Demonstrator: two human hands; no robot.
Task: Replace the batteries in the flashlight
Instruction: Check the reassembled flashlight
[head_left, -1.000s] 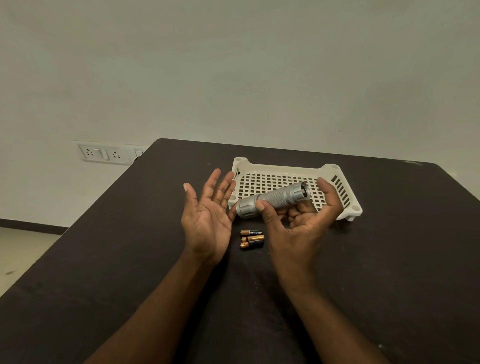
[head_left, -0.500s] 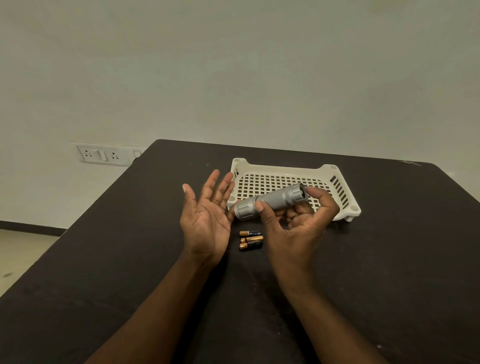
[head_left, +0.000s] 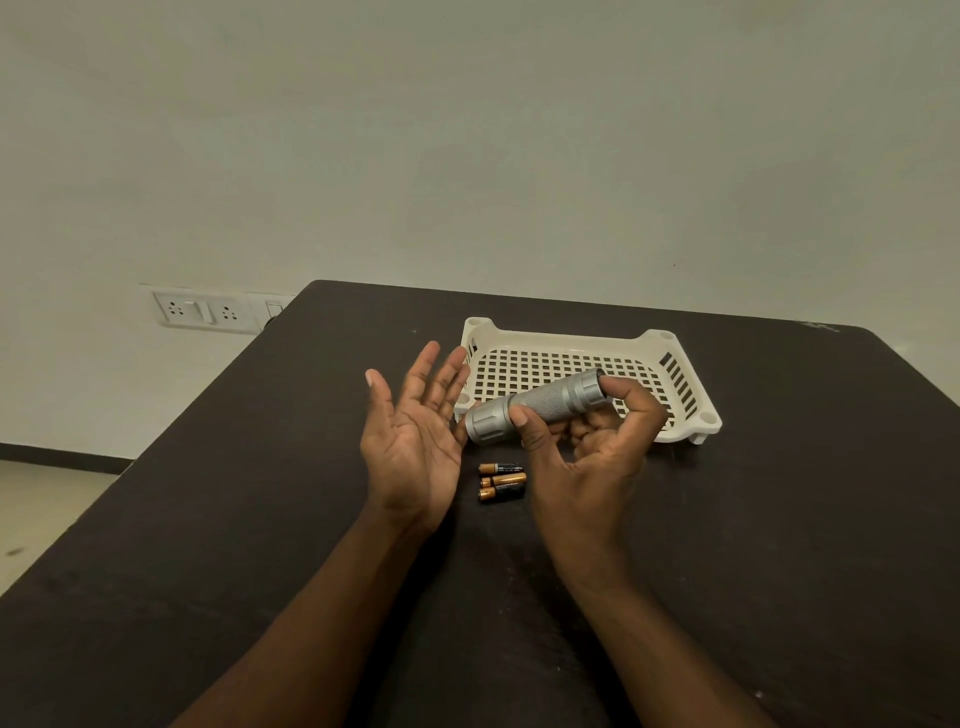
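Right hand (head_left: 587, 441): fingers curled round the silver flashlight (head_left: 537, 406), held at frame centre above the dark bench (head_left: 779, 519).
Left hand (head_left: 415, 436): palm up, fingers spread, holding nothing.
Batteries (head_left: 501, 481): three lying on the bench, between the wrists.
Basket (head_left: 571, 345): white, behind the flashlight.

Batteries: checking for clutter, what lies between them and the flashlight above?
In the head view, only bare dark table separates the batteries from the flashlight.

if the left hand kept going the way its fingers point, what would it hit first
Probably the tray, at its near-left corner: the open left hand points up and away toward it. Depth is unclear, so it may pass above.
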